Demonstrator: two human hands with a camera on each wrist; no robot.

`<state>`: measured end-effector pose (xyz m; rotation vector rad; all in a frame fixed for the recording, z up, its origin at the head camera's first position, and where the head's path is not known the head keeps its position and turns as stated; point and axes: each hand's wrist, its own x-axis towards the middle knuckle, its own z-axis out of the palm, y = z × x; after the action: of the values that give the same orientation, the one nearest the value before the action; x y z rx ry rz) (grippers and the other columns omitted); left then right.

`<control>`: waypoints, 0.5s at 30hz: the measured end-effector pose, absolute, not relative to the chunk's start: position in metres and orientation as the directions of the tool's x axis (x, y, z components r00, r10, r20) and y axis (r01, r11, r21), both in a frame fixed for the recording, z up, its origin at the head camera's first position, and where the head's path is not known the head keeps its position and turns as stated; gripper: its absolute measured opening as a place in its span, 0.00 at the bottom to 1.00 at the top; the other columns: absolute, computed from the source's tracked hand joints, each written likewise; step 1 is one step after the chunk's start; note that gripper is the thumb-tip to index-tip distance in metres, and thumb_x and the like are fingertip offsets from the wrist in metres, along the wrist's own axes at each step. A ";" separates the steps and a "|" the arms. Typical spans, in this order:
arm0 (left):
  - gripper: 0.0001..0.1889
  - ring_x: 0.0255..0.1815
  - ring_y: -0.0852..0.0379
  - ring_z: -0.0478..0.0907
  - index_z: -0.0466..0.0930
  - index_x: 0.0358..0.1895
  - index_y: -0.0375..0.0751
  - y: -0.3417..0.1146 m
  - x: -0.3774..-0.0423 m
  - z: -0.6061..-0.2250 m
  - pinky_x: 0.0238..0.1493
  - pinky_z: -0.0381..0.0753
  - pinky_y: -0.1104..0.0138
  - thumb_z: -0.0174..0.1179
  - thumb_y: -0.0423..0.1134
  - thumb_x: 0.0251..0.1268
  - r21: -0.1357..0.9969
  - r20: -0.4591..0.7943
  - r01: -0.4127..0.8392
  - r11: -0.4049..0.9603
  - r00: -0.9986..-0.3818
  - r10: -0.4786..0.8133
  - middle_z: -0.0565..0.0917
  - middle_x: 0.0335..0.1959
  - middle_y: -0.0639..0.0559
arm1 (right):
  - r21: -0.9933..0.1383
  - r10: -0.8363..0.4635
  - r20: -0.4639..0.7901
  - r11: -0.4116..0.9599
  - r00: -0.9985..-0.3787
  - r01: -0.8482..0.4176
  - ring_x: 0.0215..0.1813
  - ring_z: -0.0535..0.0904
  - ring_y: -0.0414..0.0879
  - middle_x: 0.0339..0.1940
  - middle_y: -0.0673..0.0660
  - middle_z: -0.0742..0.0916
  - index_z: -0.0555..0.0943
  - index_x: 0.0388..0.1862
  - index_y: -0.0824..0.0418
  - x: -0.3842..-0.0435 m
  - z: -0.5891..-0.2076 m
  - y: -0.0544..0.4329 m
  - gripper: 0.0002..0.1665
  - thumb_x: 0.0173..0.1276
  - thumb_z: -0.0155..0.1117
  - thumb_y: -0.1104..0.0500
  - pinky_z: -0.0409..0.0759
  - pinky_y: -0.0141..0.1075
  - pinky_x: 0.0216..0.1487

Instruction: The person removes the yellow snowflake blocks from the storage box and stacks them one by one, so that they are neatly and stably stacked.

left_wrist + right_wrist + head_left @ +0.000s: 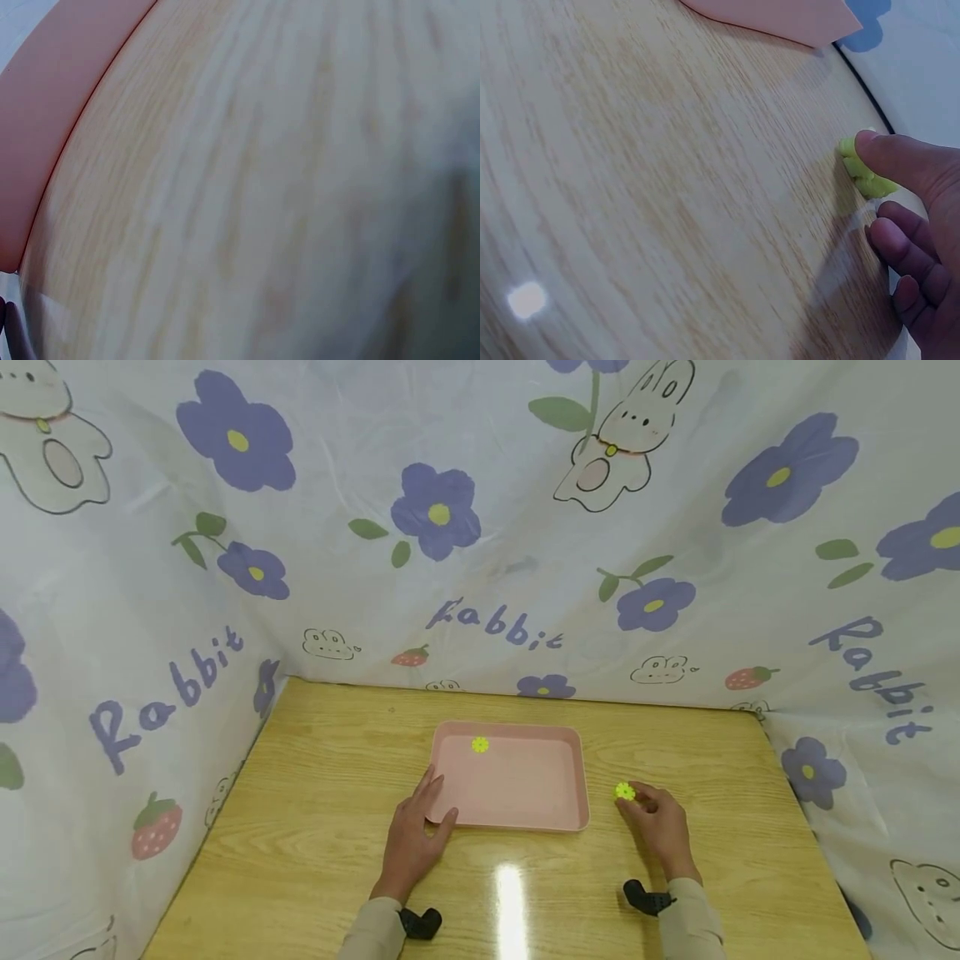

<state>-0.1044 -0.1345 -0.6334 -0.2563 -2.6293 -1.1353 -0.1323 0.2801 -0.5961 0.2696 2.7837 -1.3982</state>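
A shallow pink tray [517, 820] lies on the wooden table. Inside it, near the back left, sits a small yellow-green flower-shaped piece [480, 744]. My left hand [415, 841] rests at the tray's front left corner, fingers along the left side and thumb at the front rim. To the right of the tray, my right hand [660, 828] pinches a second flower-shaped piece [625, 791] between thumb and fingers. The right wrist view shows that yellow-green piece [866, 171] under the thumb, close over the table. Only the tray's outer wall [71, 112] appears in the left wrist view.
The wooden table [315, 777] reaches back to a white cloth [495, 568] printed with purple flowers and rabbits, which hangs behind and at both sides. Black wrist mounts [647, 898] sit at both cuffs. A bright light reflection lies in front of the tray.
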 end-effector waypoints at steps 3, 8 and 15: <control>0.32 0.75 0.49 0.69 0.70 0.77 0.44 -0.135 -0.105 -0.631 0.71 0.67 0.42 0.61 0.52 0.76 0.688 0.295 0.256 0.679 -0.954 0.060 0.61 0.83 0.55 | -0.795 0.148 -0.101 0.583 -0.984 0.169 0.45 0.77 0.50 0.51 0.63 0.84 0.82 0.65 0.65 -0.133 -0.595 0.280 0.27 0.73 0.71 0.53 0.77 0.36 0.42; 0.32 0.76 0.49 0.69 0.70 0.77 0.44 -0.135 -0.106 -0.629 0.71 0.67 0.42 0.61 0.52 0.76 0.692 0.286 0.250 0.677 -0.956 0.062 0.61 0.83 0.55 | -0.796 0.145 -0.116 0.578 -0.983 0.180 0.46 0.76 0.49 0.51 0.63 0.83 0.82 0.66 0.66 -0.133 -0.594 0.281 0.28 0.73 0.71 0.53 0.77 0.36 0.44; 0.32 0.76 0.50 0.68 0.70 0.77 0.44 -0.135 -0.106 -0.628 0.71 0.67 0.42 0.61 0.53 0.76 0.689 0.277 0.242 0.683 -0.959 0.060 0.60 0.83 0.55 | -0.799 0.141 -0.144 0.568 -0.980 0.199 0.45 0.77 0.48 0.53 0.65 0.84 0.77 0.69 0.67 -0.134 -0.592 0.282 0.32 0.71 0.74 0.57 0.77 0.32 0.42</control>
<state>-0.1059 -0.1355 -0.6277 -0.2435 -2.6635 -1.1405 -0.1335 0.2821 -0.5924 0.2958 2.7247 -1.4007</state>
